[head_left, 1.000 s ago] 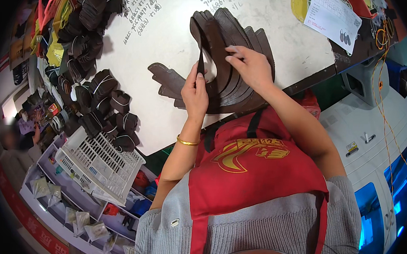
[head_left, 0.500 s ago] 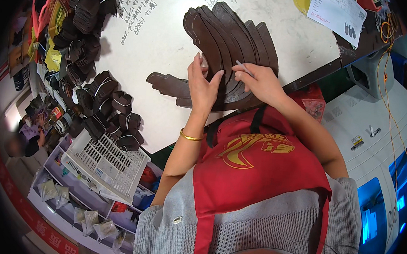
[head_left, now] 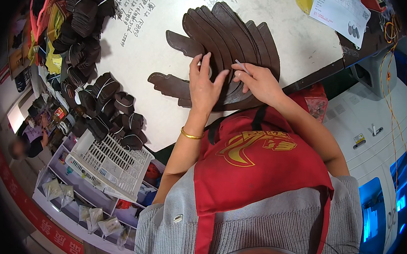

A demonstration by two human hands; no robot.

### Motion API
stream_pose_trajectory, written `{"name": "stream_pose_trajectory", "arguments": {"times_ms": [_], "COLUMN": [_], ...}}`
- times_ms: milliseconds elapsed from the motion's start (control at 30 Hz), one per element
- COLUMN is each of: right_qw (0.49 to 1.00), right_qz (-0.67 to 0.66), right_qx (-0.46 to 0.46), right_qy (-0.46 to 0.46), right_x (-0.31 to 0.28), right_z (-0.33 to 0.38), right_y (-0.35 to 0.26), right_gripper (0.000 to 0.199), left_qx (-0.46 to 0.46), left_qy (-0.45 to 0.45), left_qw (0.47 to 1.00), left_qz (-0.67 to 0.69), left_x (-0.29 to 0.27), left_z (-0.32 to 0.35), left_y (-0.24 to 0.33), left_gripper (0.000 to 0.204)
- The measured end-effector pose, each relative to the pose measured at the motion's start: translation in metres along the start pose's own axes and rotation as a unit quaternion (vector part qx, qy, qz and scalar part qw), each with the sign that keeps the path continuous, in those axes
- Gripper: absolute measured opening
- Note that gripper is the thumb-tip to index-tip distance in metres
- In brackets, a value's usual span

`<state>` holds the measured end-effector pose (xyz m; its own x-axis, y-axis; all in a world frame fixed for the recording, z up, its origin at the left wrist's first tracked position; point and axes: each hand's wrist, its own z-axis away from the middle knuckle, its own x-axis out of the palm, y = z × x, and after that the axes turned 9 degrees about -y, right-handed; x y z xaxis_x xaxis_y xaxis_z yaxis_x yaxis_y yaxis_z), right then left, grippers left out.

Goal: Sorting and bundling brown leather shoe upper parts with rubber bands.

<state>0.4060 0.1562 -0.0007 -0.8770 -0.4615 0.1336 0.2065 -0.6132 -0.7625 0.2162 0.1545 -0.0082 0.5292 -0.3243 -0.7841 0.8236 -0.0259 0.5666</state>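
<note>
Dark brown leather-like cut pieces (head_left: 246,43) lie overlapped in a fan on the white table. One curved piece (head_left: 183,43) sticks out at the fan's left side, its lower end running under my left fingers. More pieces (head_left: 171,85) point left below it. My left hand (head_left: 205,87) rests on the pieces, thumb spread away from the fingers, gripping nothing that I can see. My right hand (head_left: 262,84) lies over the right part of the fan and holds a thin, pale pen-like stick (head_left: 242,67) between thumb and fingers. Its working tip is hard to make out.
Tied bundles of brown pieces (head_left: 106,86) crowd the table's left side. A white plastic basket (head_left: 110,163) sits below them. A printed sheet (head_left: 340,16) lies at the far right, near orange cords (head_left: 392,92). Another person (head_left: 35,140) is at the far left.
A curved piece has swung out leftward from the fan, apart from the others. My left fingers have shifted slightly right and spread wider. The right hand stays nearly in place with the stick.
</note>
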Motion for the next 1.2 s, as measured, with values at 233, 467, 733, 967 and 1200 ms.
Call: {"name": "stream_pose_trajectory", "arguments": {"times_ms": [233, 467, 733, 967, 1200], "right_qw": [1.000, 1.000, 0.997, 1.000, 1.000], "right_qz": [-0.016, 0.017, 0.066, 0.026, -0.001], "right_qx": [-0.001, 0.007, -0.029, -0.003, 0.002], "right_qy": [0.015, 0.000, -0.012, 0.009, -0.014], "right_x": [-0.004, 0.002, 0.004, -0.004, -0.007], "right_z": [0.002, 0.002, 0.002, 0.009, 0.021], "right_y": [0.004, -0.003, -0.003, 0.000, 0.005], "right_gripper": [0.043, 0.044, 0.040, 0.041, 0.039], "left_qx": [0.016, -0.029, -0.002, 0.005, 0.030], "left_qy": [-0.009, -0.033, -0.012, -0.007, 0.008], "left_qw": [1.000, 0.996, 0.996, 0.995, 0.993], "left_qz": [-0.004, -0.079, -0.090, -0.102, -0.117], "left_x": [-0.008, -0.006, 0.000, 0.004, 0.006], "left_z": [0.000, -0.005, 0.000, 0.001, 0.000], "left_y": [-0.006, 0.026, 0.012, 0.014, 0.015], "left_gripper": [0.054, 0.062, 0.077, 0.072, 0.068]}}
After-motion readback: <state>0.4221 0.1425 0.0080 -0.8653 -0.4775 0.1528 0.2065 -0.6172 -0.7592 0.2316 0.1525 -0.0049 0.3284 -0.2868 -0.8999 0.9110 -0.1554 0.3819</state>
